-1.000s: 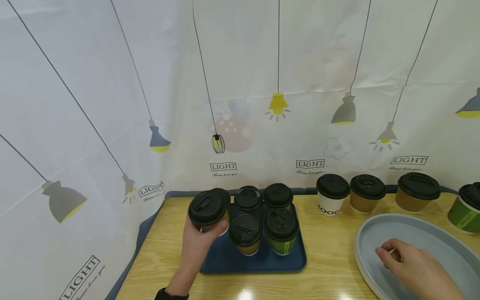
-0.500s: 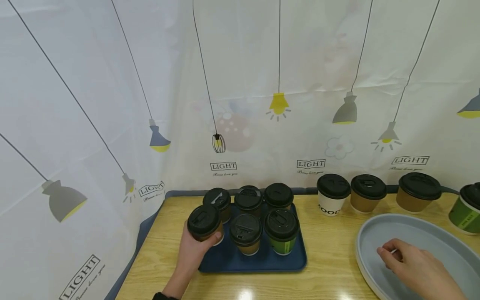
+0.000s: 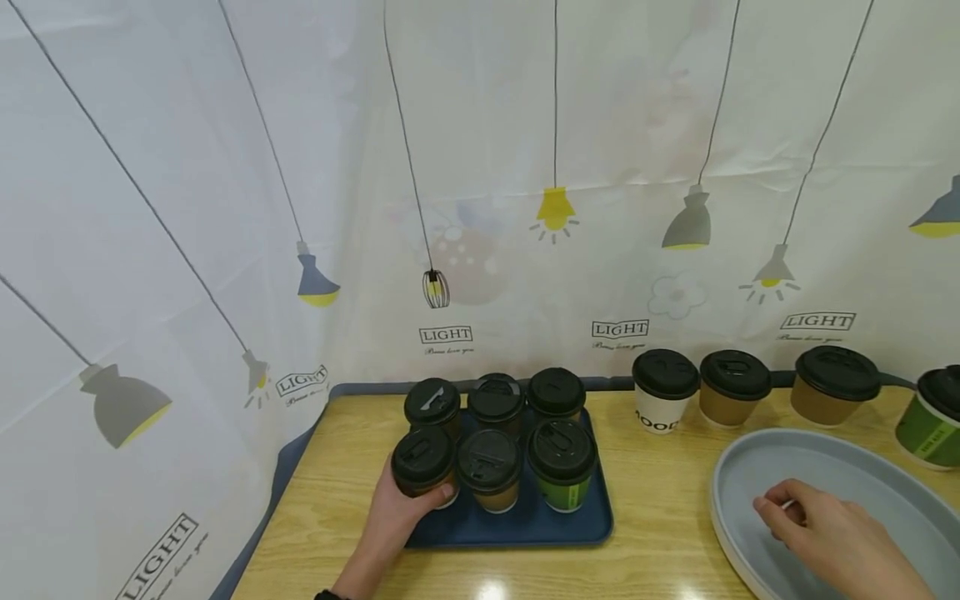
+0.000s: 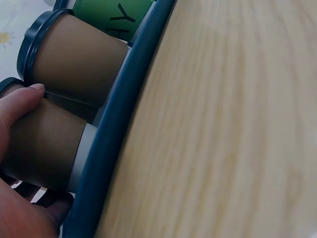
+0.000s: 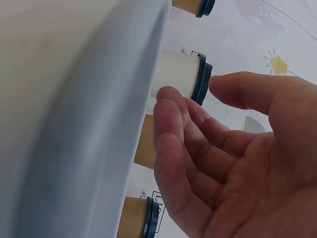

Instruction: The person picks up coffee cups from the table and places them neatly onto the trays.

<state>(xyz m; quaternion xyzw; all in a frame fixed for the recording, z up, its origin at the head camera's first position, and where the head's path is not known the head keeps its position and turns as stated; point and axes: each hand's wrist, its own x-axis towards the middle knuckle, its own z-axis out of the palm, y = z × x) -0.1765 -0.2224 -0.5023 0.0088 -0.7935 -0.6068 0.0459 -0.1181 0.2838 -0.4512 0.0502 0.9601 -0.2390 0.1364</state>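
My left hand grips a brown paper coffee cup with a black lid at the front left of a blue tray. It stands upright beside another brown cup; the tray's rim hides its base in the left wrist view. A green cup is at the front right, and several lidded cups, such as the one at back left, form the row behind. My right hand, fingers loosely curled, holds nothing above a grey round tray.
Behind the grey tray stand a white cup, two brown cups and a green cup, all with black lids. A wood-grain table lies under everything. A printed cloth hangs along the back.
My left hand has brought the brown cup down and toward me, from over the back-left cup to the tray's front-left spot. My right hand has stayed in place.
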